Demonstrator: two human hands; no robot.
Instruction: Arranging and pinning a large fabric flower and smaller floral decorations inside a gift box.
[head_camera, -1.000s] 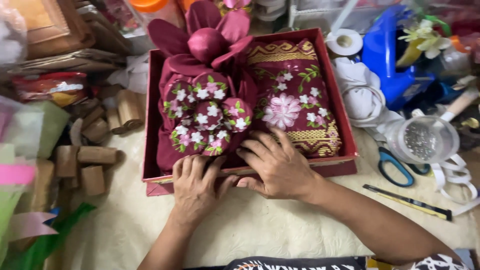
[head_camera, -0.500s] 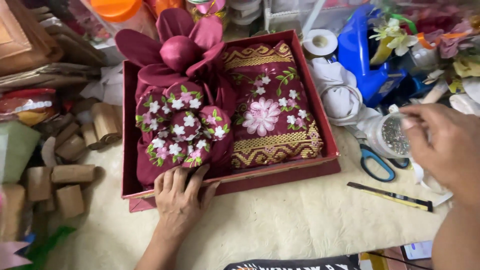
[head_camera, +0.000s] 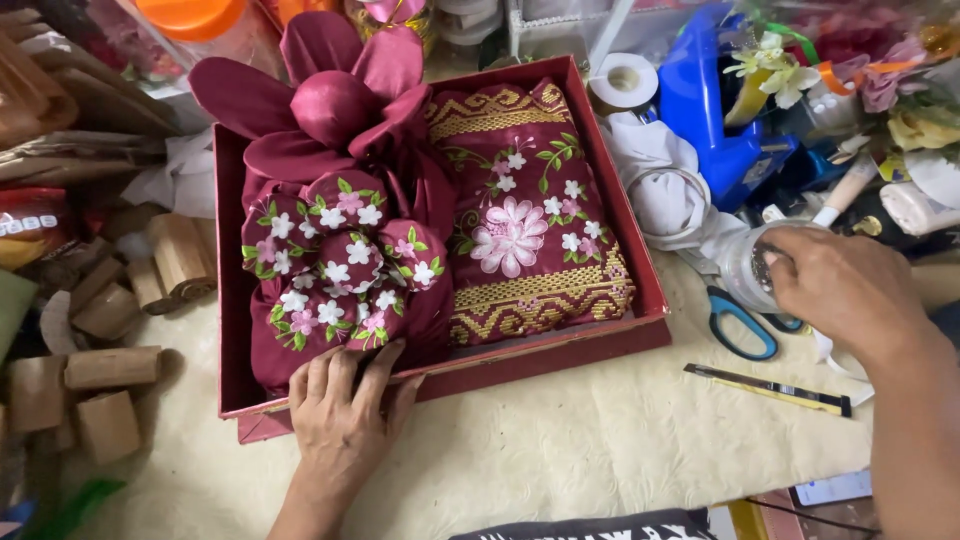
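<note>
A red shallow box (head_camera: 640, 250) lies on a cream cloth and holds maroon fabric with embroidered flowers (head_camera: 520, 235), folded flat on the right. On the left the same cloth is shaped into rounded lobes and a large satin flower (head_camera: 335, 105). My left hand (head_camera: 340, 410) rests flat on the box's near edge, fingertips touching the shaped fabric. My right hand (head_camera: 845, 285) is off to the right, fingers closed over a clear round container (head_camera: 745, 265) lying on its side.
Blue-handled scissors (head_camera: 740, 325) and a yellow-black utility knife (head_camera: 770, 390) lie right of the box. A tape roll (head_camera: 622, 80), white ribbon, a blue bottle (head_camera: 715, 100) and artificial flowers crowd the back right. Wooden blocks (head_camera: 110, 370) are scattered at left.
My right hand left the fabric in the box, swung right and came down on the clear container. My left hand stayed at the box's near edge. The view shifted slightly.
</note>
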